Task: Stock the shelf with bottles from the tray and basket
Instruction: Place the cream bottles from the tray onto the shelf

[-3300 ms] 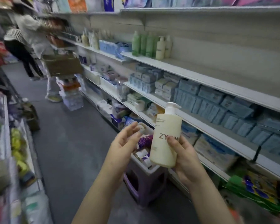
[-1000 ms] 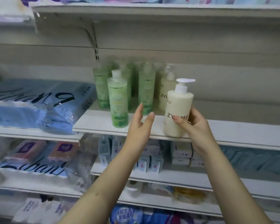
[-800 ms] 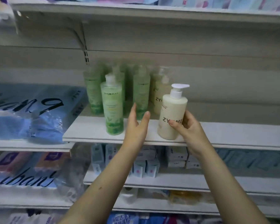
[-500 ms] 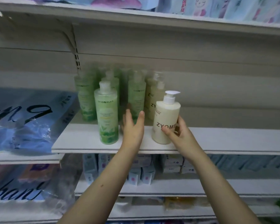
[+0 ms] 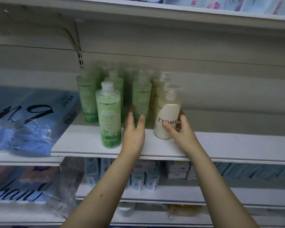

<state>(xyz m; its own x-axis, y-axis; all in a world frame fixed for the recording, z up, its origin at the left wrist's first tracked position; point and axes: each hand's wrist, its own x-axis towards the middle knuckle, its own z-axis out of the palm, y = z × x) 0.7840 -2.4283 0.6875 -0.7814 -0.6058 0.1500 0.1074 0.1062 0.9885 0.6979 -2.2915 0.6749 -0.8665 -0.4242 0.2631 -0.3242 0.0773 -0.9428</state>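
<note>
A cream pump bottle [image 5: 167,116] marked ZYOME stands upright on the white shelf [image 5: 220,145]. My right hand [image 5: 179,130] grips its lower right side, thumb across the label. Behind it stand other cream pump bottles [image 5: 156,94]. To the left are several green bottles; the nearest green bottle [image 5: 109,116] stands at the front. My left hand [image 5: 134,130] is held over the shelf between the green bottles and the cream bottle, fingers straight, fingertips at a rear green bottle [image 5: 141,97]. Tray and basket are out of view.
Blue plastic-wrapped packs [image 5: 23,119] lie on the lower shelf section at left. Small boxes [image 5: 145,176] fill the shelf below. An upper shelf [image 5: 171,12] hangs overhead. The white shelf stretches bare to the right of the cream bottle.
The cream bottle came from the aisle up to the shelf and now stands on the board, pushed back toward the other cream bottles. My left hand moved in beside it.
</note>
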